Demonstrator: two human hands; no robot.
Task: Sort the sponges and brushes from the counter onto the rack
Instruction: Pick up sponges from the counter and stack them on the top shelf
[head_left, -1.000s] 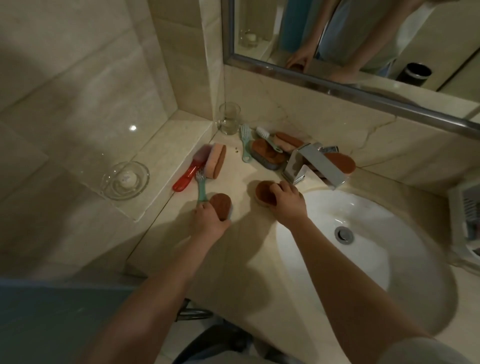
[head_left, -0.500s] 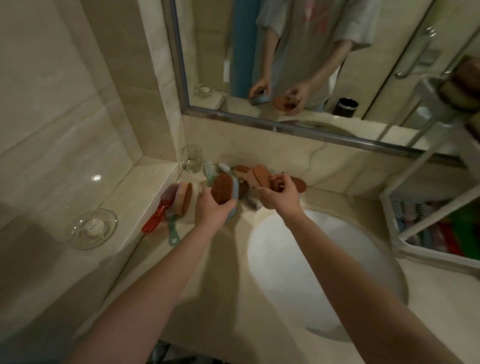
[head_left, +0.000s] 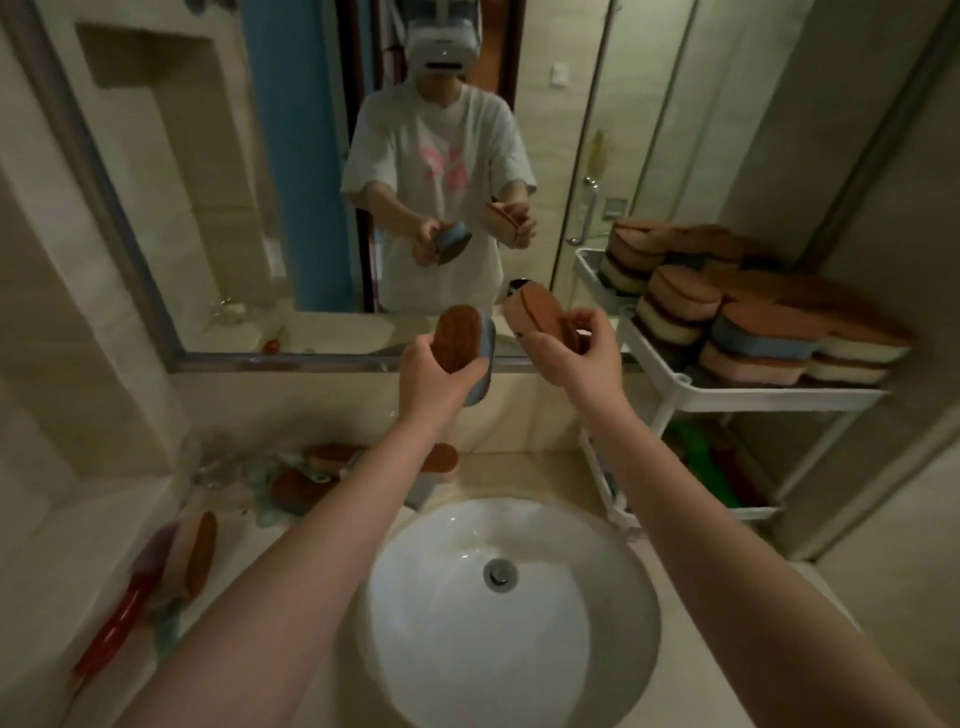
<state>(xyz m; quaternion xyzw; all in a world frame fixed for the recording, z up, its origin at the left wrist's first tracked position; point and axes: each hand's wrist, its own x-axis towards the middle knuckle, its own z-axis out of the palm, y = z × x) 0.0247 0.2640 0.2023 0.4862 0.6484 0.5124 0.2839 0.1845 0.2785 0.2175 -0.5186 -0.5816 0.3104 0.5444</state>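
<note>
My left hand (head_left: 439, 371) grips a blue sponge with a brown scouring face (head_left: 460, 338), raised in front of the mirror. My right hand (head_left: 576, 345) holds a pink sponge with a brown face (head_left: 537, 312), just left of the white rack (head_left: 670, 384). The rack's top shelf carries several stacked sponges (head_left: 753, 317). On the counter at the left lie more sponges (head_left: 298, 486), a pink sponge (head_left: 195, 551) on its edge and a red-handled brush (head_left: 117, 629).
The white sink basin (head_left: 509, 613) lies below my arms, with the faucet mostly hidden behind my left forearm. The mirror (head_left: 311, 182) covers the wall ahead. A lower rack shelf (head_left: 737, 506) holds green and red items. A glass (head_left: 208, 467) stands at the counter's back left.
Both hands lifted their sponges from the counter and carried them up and rightward toward the rack. My view tilted up, bringing the rack's top shelf into sight.
</note>
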